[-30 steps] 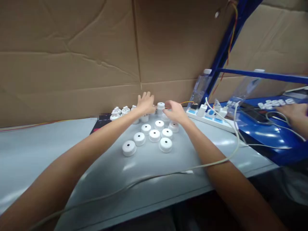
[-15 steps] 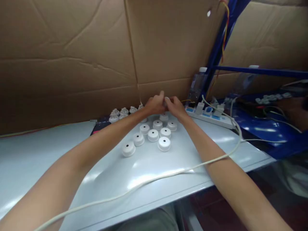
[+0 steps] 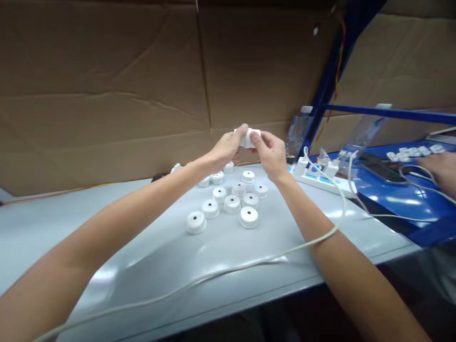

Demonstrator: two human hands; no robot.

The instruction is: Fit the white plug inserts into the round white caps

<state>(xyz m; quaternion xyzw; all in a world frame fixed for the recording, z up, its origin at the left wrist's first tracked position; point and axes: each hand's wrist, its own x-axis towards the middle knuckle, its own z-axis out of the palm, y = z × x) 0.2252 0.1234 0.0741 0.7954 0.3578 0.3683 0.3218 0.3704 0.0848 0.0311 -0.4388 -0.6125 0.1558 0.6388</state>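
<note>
In front of the cardboard, above the table, both hands hold one small white plastic part (image 3: 248, 137). My left hand (image 3: 228, 147) pinches its left side between thumb and fingers. The right side is gripped by my right hand (image 3: 272, 154), its thumb pressed on the front. Fingers hide much of the part, so its full shape cannot be seen. Below the hands, several round white plastic caps (image 3: 249, 217) with a dark spot in the centre of the top stand on the table. More white round pieces (image 3: 217, 178) stand behind, partly hidden by my left forearm.
A white cable (image 3: 228, 270) runs across the grey table (image 3: 160, 266) and over my right forearm. At the right are a power strip (image 3: 324, 180), a clear bottle (image 3: 299, 128) and a blue rack post (image 3: 329, 71). Another person's hand (image 3: 443, 168) is at the far right, near white parts.
Both hands have risen from just above the caps, bringing the white part up into clearer sight. The camera view has shifted slightly.
</note>
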